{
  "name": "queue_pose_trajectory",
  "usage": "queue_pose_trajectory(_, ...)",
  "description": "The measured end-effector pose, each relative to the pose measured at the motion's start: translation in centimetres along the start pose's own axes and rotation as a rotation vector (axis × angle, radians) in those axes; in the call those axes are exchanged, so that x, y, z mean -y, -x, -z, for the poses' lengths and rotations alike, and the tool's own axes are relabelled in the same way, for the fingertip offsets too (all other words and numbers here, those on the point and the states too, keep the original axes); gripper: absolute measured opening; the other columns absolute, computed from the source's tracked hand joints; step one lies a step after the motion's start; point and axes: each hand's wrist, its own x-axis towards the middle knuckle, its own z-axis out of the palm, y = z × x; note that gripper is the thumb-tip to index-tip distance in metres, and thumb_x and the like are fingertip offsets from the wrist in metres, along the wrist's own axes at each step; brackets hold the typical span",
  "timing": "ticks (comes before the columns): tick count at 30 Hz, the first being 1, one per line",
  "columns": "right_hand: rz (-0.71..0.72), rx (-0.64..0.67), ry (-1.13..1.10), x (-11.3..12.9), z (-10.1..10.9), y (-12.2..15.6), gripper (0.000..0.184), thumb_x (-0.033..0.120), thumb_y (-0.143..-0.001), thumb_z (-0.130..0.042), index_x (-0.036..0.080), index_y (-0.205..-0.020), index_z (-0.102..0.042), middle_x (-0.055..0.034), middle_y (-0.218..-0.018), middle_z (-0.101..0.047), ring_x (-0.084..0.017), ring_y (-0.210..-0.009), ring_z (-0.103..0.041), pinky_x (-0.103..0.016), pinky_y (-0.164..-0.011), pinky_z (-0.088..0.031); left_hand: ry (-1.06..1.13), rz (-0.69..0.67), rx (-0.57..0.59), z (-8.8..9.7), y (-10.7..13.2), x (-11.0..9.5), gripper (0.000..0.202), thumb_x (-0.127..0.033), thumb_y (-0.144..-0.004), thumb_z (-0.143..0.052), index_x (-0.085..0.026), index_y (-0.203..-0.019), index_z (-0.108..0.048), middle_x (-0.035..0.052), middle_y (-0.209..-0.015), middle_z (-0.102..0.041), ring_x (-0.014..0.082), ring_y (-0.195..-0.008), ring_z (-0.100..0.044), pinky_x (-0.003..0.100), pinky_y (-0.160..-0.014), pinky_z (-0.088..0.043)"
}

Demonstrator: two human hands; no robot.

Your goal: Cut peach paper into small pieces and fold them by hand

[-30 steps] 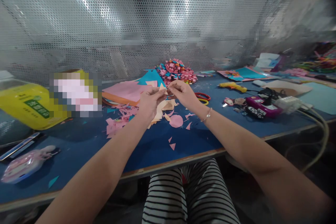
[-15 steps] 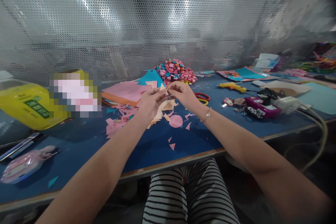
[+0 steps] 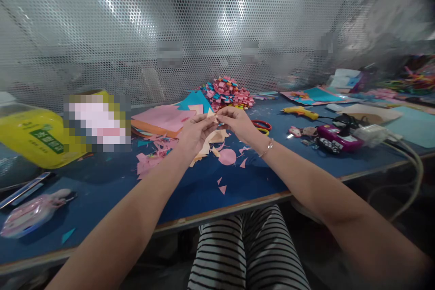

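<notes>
Head view: we see both our hands raised over the blue table (image 3: 190, 190), with the fingertips meeting.
Left hand (image 3: 193, 132): we pinch the peach paper piece (image 3: 210, 115) between thumb and forefinger; the other fingers curl in.
Right hand (image 3: 238, 120): we pinch the same piece at its right edge.
Peach paper piece: held between both sets of fingertips, clear of the table.
Below the fingers: peach scraps (image 3: 217, 137) and a pink circle (image 3: 227, 157).
Beyond the fingers: pile of folded paper bits (image 3: 227, 91).
Right of the fingers: red-handled scissors (image 3: 262, 125).
</notes>
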Motion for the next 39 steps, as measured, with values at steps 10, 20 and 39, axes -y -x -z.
queue_pose_trajectory(10,0.048,0.018,0.040,-0.28,0.18,-0.05,0.017,0.031,-0.067,-0.063,0.018,-0.074,-0.055,0.0023,-0.069,-0.057,-0.007,-0.065,-0.055,-0.021,-0.061,-0.050,-0.004,-0.009,0.012,-0.06,0.15,0.00,0.013,-0.011,-0.054,-0.072,-0.012,-0.058,-0.060,-0.0004,-0.059,-0.062,0.0065,-0.057,-0.059,0.018,-0.064,-0.049)
queue_pose_trajectory(20,0.117,0.012,0.236,0.59,-0.06,0.28,0.008,0.024,-0.070,-0.057,0.018,-0.072,-0.051,0.0023,-0.068,-0.053,-0.008,-0.061,-0.053,-0.021,-0.056,-0.050,-0.024,0.014,-0.003,0.06,0.02,0.05,0.012,-0.011,-0.055,-0.072,-0.012,-0.057,-0.060,0.0006,-0.060,-0.063,0.0075,-0.058,-0.059,0.020,-0.066,-0.049)
queue_pose_trajectory(39,0.219,0.044,0.300,0.53,0.04,0.54,0.008,0.025,-0.077,-0.052,0.019,-0.078,-0.056,0.0002,-0.075,-0.061,-0.010,-0.071,-0.059,-0.025,-0.066,-0.053,0.072,0.049,-0.119,-0.22,-0.19,-0.15,0.011,-0.003,-0.063,-0.061,-0.012,-0.057,-0.058,0.0005,-0.055,-0.062,0.0059,-0.053,-0.059,0.018,-0.069,-0.050)
